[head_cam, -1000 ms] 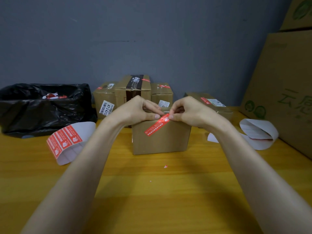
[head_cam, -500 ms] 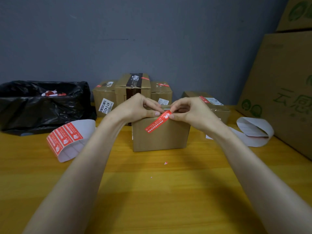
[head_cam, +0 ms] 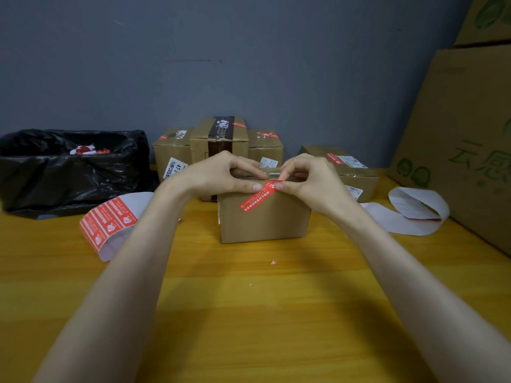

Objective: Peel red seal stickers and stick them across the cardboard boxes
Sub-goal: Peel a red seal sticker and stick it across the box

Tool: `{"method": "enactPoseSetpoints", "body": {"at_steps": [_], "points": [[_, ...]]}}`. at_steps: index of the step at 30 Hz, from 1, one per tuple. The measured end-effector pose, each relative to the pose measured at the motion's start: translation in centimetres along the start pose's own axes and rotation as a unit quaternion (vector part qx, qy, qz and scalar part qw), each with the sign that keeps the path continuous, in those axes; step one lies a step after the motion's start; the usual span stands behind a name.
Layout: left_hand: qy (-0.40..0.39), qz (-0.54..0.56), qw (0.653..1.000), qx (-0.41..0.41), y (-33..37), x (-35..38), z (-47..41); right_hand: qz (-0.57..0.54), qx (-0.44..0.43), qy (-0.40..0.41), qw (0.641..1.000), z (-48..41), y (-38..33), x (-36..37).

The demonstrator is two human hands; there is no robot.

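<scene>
Red seal sticker [head_cam: 257, 199] lies slanted on the front face of the cardboard box [head_cam: 265, 225]. Its lower end is down-left on the face and its upper end is at the box's top front edge. Whether the top end already folds over onto the lid can't be told, as the fingers cover it.

Right hand [head_cam: 307, 181] pinches the sticker's upper end between thumb and index finger, fingertips right at the box edge. Its other fingers are curled above the lid. Wrist is bent, and the forearm comes in from the lower right.

Left hand [head_cam: 218, 175] holds the box at the same top edge. The thumb lies flat along the front, its tip just beside the sticker's upper end and nearly touching it. The fingers are curled over the lid, index reaching toward the right hand's fingertips. Forearm comes in from the lower left. Both hands meet over the box's top front edge.

The box sits on the wooden table [head_cam: 249, 322], near the centre. To its left is a curled sticker sheet [head_cam: 107, 222] with red labels. Behind that is a black bin bag [head_cam: 69, 172]. A cluster of small boxes [head_cam: 218, 136] stands behind the hands, with a flat box [head_cam: 356, 175] to the right. White backing strip [head_cam: 414, 214] curls at right, beside a big carton [head_cam: 464, 128]. Small red scrap [head_cam: 273, 262] lies on the table in front of the box.
</scene>
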State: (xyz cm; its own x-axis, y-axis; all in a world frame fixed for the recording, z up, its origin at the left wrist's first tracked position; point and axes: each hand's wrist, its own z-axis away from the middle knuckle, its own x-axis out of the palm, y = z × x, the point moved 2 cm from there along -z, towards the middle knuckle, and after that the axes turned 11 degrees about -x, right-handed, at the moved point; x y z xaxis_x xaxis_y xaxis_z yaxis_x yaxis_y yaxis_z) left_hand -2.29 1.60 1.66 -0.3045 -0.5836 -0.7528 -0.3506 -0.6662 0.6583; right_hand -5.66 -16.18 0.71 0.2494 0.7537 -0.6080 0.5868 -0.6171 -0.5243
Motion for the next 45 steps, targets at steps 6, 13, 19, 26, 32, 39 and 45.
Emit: {"method": "enactPoseSetpoints", "body": {"at_steps": [6, 13, 19, 26, 32, 39, 45], "points": [[-0.025, 0.018, 1.000, -0.005, -0.4, -0.1, 0.3, 0.029, -0.052, 0.069, 0.996, 0.7, 0.2, 0.9], [0.007, 0.036, 0.999, 0.013, -0.6, -0.3, 0.2, 0.023, -0.132, 0.119, 0.984, 1.2, 1.0, 1.6], [0.023, 0.032, 0.999, 0.026, -0.4, -0.2, 0.2, 0.014, -0.159, 0.124, 0.979, 1.2, 1.6, 1.6], [0.035, 0.018, 0.999, 0.022, -0.6, -0.2, 0.3, -0.025, -0.159, 0.059, 0.985, 1.3, 1.3, 1.1], [0.027, 0.018, 0.999, 0.019, -0.7, -0.2, 0.3, -0.047, -0.111, -0.034, 0.992, 1.0, 1.1, 0.8], [0.022, 0.007, 0.999, 0.024, -0.7, -0.1, 0.3, -0.052, -0.096, -0.093, 0.990, 0.9, 1.0, 0.6], [0.023, 0.013, 0.999, 0.018, -0.8, -0.2, 0.3, -0.057, -0.102, -0.108, 0.987, 0.8, 0.8, 0.5]]}}
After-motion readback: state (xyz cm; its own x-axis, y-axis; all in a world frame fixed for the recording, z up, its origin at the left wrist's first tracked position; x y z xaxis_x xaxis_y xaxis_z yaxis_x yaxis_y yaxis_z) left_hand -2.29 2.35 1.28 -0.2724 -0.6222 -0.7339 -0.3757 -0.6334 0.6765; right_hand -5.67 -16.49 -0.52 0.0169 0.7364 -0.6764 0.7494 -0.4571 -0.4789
